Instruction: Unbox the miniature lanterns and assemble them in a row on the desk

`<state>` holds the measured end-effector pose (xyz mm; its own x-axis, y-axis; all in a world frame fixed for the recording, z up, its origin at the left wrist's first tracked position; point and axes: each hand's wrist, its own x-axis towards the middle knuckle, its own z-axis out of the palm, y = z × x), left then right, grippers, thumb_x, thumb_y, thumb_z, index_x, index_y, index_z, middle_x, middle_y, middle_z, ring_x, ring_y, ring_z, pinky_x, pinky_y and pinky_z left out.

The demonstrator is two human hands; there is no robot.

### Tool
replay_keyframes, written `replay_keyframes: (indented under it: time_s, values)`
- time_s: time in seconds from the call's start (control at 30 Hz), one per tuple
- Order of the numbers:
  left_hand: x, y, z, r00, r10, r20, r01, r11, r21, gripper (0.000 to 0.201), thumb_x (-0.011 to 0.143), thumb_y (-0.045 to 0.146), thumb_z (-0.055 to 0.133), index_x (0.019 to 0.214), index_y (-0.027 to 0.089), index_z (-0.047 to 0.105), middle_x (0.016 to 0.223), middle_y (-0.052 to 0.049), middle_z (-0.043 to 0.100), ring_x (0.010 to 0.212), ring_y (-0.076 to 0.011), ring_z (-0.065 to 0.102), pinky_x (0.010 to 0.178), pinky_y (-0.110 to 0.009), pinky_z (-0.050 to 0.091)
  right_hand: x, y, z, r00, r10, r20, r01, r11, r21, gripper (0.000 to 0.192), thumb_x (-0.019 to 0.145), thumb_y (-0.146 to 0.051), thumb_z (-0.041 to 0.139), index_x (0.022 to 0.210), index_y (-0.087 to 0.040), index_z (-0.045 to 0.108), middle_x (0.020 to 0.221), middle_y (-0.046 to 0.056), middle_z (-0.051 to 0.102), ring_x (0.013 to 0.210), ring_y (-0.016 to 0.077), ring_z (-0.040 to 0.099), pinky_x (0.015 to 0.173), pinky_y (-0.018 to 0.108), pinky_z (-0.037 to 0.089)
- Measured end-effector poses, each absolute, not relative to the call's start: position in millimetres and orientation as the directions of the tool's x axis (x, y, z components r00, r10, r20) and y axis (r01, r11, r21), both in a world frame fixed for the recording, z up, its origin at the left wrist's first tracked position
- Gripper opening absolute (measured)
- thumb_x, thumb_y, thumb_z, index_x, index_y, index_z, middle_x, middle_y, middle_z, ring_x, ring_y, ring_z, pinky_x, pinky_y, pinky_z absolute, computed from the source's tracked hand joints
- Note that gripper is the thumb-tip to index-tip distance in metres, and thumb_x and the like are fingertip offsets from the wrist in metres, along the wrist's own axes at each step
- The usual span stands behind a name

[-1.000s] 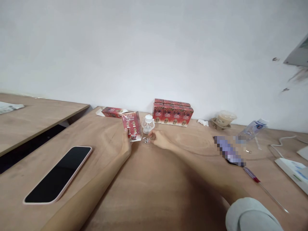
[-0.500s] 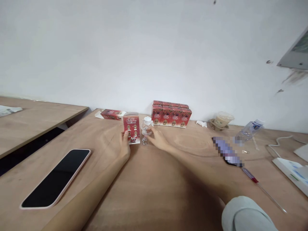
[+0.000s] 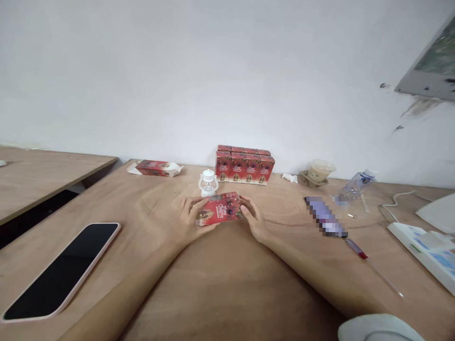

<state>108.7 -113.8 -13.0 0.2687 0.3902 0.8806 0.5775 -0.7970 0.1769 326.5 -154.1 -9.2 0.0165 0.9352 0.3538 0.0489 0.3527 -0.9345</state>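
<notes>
Head view: the left hand and the right hand are now gripping one red carton between them, fingers curled around its two ends. The carton is lying lengthwise, held low over the wooden table; half a second earlier it was standing upright in the left hand alone while the right hand was touching the white lantern. That lantern is now standing free just behind the carton, so the handling is shifting from lantern to packaging. A row of red boxes is standing against the wall; a phone is lying well apart at left.
</notes>
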Motion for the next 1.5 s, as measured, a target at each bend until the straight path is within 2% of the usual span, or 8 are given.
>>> replay_keyframes:
  time_s: [0.17,0.33,0.47,0.57,0.7,0.97,1.2,1.5]
  values:
    - [109.3,-114.0,-12.2,0.308,0.353,0.883,0.615,-0.783,0.098,0.061,0.061,0.042,0.077,0.114,0.023,0.052,0.100,-0.009,0.061,0.088,-0.0232,0.058,0.081,-0.038,0.044,326.5,-154.2,-17.6,0.041,0.932,0.359,0.171,0.348,-0.922,0.036,0.088,-0.049,0.045,0.114,-0.024,0.054,0.119,0.006,0.064,0.114,0.0198,0.057,0.101,0.037,0.043]
    - [109.2,-113.8,-12.3,0.332,0.364,0.870,0.619,-0.780,0.091,0.061,0.062,0.043,0.076,0.114,0.022,0.052,0.097,-0.008,0.061,0.086,-0.0233,0.059,0.078,-0.037,0.045,327.5,-158.9,-18.0,0.030,0.913,0.407,0.399,0.362,-0.842,0.040,0.092,-0.036,0.038,0.130,-0.022,0.041,0.128,0.009,0.057,0.118,0.0207,0.054,0.102,0.039,0.041]
    - [108.3,-114.0,-12.5,0.340,0.357,0.870,0.605,-0.791,0.088,0.061,0.060,0.045,0.077,0.111,0.021,0.053,0.094,-0.008,0.062,0.083,-0.0235,0.059,0.076,-0.037,0.045,327.3,-163.4,-16.6,0.076,0.932,0.355,0.529,0.264,-0.806,0.046,0.092,-0.030,0.035,0.136,-0.018,0.031,0.104,0.011,0.066,0.093,0.0223,0.064,0.089,0.041,0.047]
    - [106.0,-113.0,-13.6,0.310,0.432,0.847,0.610,-0.773,0.171,0.060,0.058,0.047,0.077,0.107,0.021,0.054,0.092,-0.007,0.061,0.083,-0.0230,0.059,0.077,-0.037,0.045,328.0,-163.7,-15.7,0.115,0.920,0.375,0.480,0.279,-0.832,0.046,0.093,-0.025,0.031,0.138,-0.016,0.026,0.087,0.008,0.066,0.080,0.0198,0.065,0.080,0.037,0.050]
    - [103.0,-110.4,-15.3,0.257,0.457,0.852,0.623,-0.752,0.216,0.059,0.059,0.047,0.077,0.106,0.020,0.053,0.092,-0.006,0.060,0.085,-0.0224,0.059,0.079,-0.037,0.045,329.1,-165.0,-13.2,0.054,0.907,0.417,0.424,0.357,-0.832,0.042,0.092,-0.028,0.037,0.133,-0.019,0.033,0.100,0.009,0.067,0.090,0.0201,0.066,0.083,0.037,0.050]
    - [104.8,-111.3,-14.8,0.336,0.402,0.851,0.589,-0.795,0.144,0.059,0.063,0.044,0.076,0.114,0.023,0.054,0.101,-0.009,0.061,0.090,-0.0248,0.058,0.081,-0.039,0.044,329.7,-161.8,-12.8,0.016,0.915,0.404,0.170,0.395,-0.903,0.038,0.087,-0.045,0.051,0.118,-0.024,0.047,0.124,0.008,0.061,0.115,0.0184,0.057,0.099,0.036,0.045]
    - [105.3,-111.3,-14.1,0.357,0.300,0.885,0.584,-0.811,0.040,0.063,0.065,0.044,0.075,0.120,0.023,0.050,0.104,-0.011,0.060,0.091,-0.0250,0.058,0.081,-0.039,0.044,330.1,-155.8,-15.0,0.010,0.946,0.324,-0.002,0.324,-0.946,0.044,0.080,-0.054,0.057,0.113,-0.025,0.052,0.123,0.006,0.062,0.116,0.0183,0.057,0.099,0.035,0.046]
    - [107.5,-115.1,-8.0,0.369,0.267,0.890,0.588,-0.809,-0.001,0.067,0.066,0.041,0.076,0.123,0.021,0.046,0.103,-0.010,0.058,0.091,-0.0238,0.057,0.080,-0.037,0.046,331.0,-155.1,-17.6,-0.010,0.934,0.358,0.016,0.358,-0.934,0.044,0.083,-0.053,0.054,0.117,-0.025,0.051,0.126,0.007,0.060,0.118,0.0188,0.055,0.102,0.036,0.043]
